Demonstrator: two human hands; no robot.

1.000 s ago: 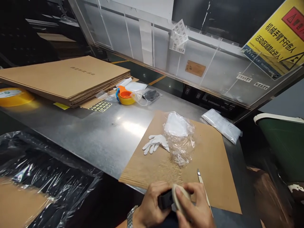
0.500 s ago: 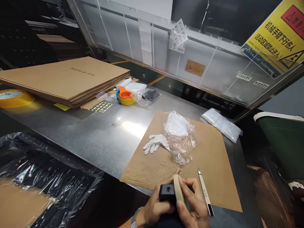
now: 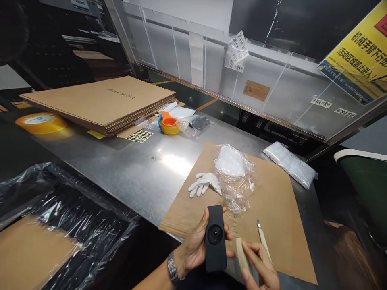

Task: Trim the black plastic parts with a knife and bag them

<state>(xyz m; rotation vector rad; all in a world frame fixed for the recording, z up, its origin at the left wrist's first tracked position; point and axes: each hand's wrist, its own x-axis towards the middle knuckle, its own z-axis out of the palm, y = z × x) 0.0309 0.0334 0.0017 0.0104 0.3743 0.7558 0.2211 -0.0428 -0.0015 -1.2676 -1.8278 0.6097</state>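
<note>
Upright in my left hand [image 3: 196, 245] is a black rectangular device [image 3: 215, 257] with a round, lens-like part at its middle. My fingers wrap around its sides and back. Just to its right, my right hand [image 3: 263, 268] pinches a flat beige pad [image 3: 242, 255] between thumb and fingers. A small gap separates pad and device. Behind the right hand lies a slim pale-handled tool [image 3: 263, 239] with a metal tip, its lower end covered by that hand. A white glove [image 3: 204, 184] and a clear plastic bag with white contents [image 3: 231, 161] lie beyond the hands.
A cardboard sheet [image 3: 272, 209] covers part of the metal table [image 3: 130, 165]. Stacked cardboard [image 3: 99, 98], yellow tape [image 3: 42, 122] and an orange-and-yellow tape dispenser [image 3: 169, 124] are at left. A wrapped white packet [image 3: 290, 164] sits at right, below a translucent panel [image 3: 217, 64].
My left hand has turned the black device so its broad face with the round part shows. The right hand has moved the beige pad away to the right. The view has shifted slightly.
</note>
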